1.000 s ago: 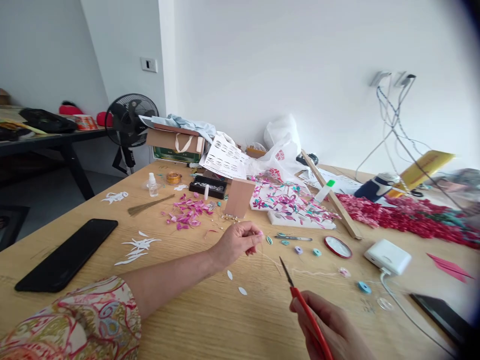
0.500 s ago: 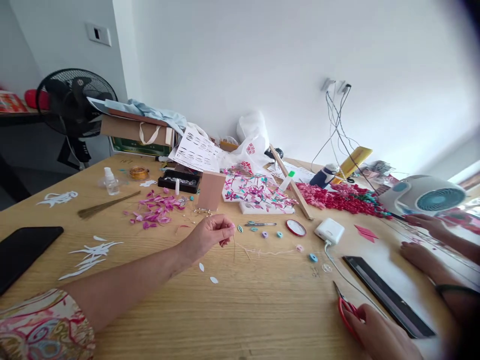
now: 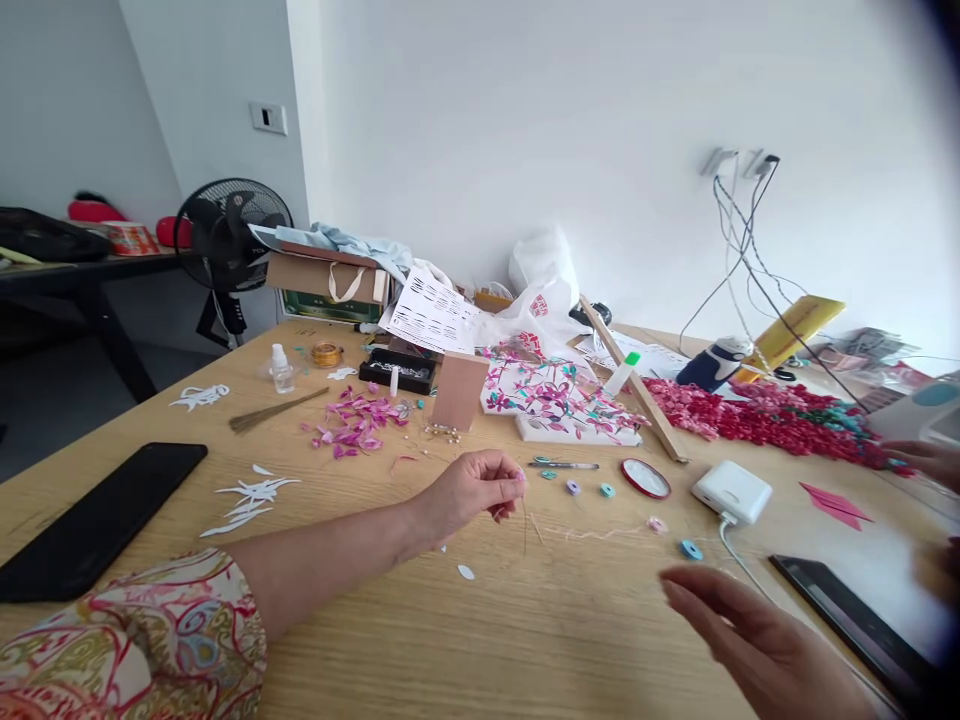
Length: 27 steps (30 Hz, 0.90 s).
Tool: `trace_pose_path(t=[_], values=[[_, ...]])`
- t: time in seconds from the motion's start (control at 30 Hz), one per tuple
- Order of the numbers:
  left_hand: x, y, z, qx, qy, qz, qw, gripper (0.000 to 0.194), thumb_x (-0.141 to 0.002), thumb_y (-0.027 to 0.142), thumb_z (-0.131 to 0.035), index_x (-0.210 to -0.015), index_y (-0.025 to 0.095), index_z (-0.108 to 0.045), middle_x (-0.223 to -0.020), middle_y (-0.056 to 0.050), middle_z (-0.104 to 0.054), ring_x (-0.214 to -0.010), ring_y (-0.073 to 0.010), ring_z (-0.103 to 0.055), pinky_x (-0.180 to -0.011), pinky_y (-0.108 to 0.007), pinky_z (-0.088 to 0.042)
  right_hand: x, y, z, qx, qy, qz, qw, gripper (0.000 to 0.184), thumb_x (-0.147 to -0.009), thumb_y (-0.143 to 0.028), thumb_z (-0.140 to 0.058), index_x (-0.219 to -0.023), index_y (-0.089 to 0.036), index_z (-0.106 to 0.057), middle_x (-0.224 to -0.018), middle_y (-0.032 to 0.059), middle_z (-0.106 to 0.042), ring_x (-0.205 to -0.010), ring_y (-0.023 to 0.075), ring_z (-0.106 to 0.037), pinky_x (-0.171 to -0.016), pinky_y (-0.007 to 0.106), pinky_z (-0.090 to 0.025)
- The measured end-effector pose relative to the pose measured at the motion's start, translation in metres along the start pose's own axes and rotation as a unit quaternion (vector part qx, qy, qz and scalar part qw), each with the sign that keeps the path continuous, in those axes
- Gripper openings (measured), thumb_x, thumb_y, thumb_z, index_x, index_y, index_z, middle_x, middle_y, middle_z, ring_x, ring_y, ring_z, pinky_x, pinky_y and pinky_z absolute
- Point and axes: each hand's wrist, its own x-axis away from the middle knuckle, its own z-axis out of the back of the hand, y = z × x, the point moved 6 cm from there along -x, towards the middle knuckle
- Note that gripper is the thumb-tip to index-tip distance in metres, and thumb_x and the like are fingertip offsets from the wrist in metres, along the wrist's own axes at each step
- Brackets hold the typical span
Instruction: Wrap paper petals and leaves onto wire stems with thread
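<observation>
My left hand (image 3: 484, 487) is closed in a pinch above the middle of the table, holding a thin brown stem (image 3: 526, 528) with a small pink tip. The stem hangs down from the fingertips. A pale pink thread (image 3: 600, 533) trails from near it to a pink spool (image 3: 657, 525). My right hand (image 3: 765, 640) is over the table at the lower right, fingers stretched out and nothing visible in them. The red-handled scissors are out of sight. A white leaf-shaped piece (image 3: 466, 572) lies just below my left forearm.
Pink petals (image 3: 356, 420), a pink block (image 3: 459, 392), tweezers (image 3: 564, 464), small spools (image 3: 607, 490) and a round red-rimmed dish (image 3: 645, 478) lie around. A white charger (image 3: 731, 490) with its cable and a dark tablet (image 3: 847, 620) are at right. A co-worker's hand (image 3: 926, 462) shows at the right edge.
The view has turned left, so things sit farther right. My right hand has let go of the red-handled scissors and moved away from them. My left hand keeps its pinch on the stem.
</observation>
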Motion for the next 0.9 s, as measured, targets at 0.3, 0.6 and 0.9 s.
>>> trace_pose_path(t=[0.3,0.6,0.9], values=[[0.003,-0.011,-0.032,-0.06,-0.062,-0.049,0.995,0.026,-0.071,0.038,-0.055,-0.067,0.014,-0.048,-0.05,0.004,-0.044,-0.045,-0.0054,-0.039,-0.045,-0.018,-0.032,-0.012,-0.086,-0.085,-0.261,-0.235,-0.03,0.936,0.026,-0.06,-0.044,-0.062,-0.062,-0.018,-0.059,-0.047,-0.0052,-0.046,-0.039,0.0049,-0.03,-0.035,0.018,-0.021],[-0.007,-0.033,-0.053,-0.108,-0.137,-0.008,0.985,0.025,-0.075,0.04,-0.048,-0.076,0.015,-0.047,-0.055,0.003,-0.047,-0.047,-0.0075,-0.044,-0.047,-0.02,-0.037,-0.025,-0.043,-0.044,-0.296,-0.086,-0.087,0.947,0.025,-0.055,-0.042,-0.068,-0.059,-0.019,-0.058,-0.042,-0.008,-0.038,-0.037,0.0043,-0.025,-0.036,0.019,-0.016],[0.026,-0.022,-0.078,-0.543,-0.229,-0.315,0.744,0.013,-0.075,0.025,-0.053,-0.065,0.018,-0.052,-0.068,-0.004,-0.06,-0.075,-0.0179,-0.052,-0.073,-0.03,-0.035,-0.064,-0.046,-0.043,-0.548,-0.105,-0.114,0.822,0.024,-0.056,-0.028,-0.074,-0.062,-0.018,-0.053,-0.058,-0.0047,-0.048,-0.049,0.0054,-0.039,-0.037,0.014,-0.022]])
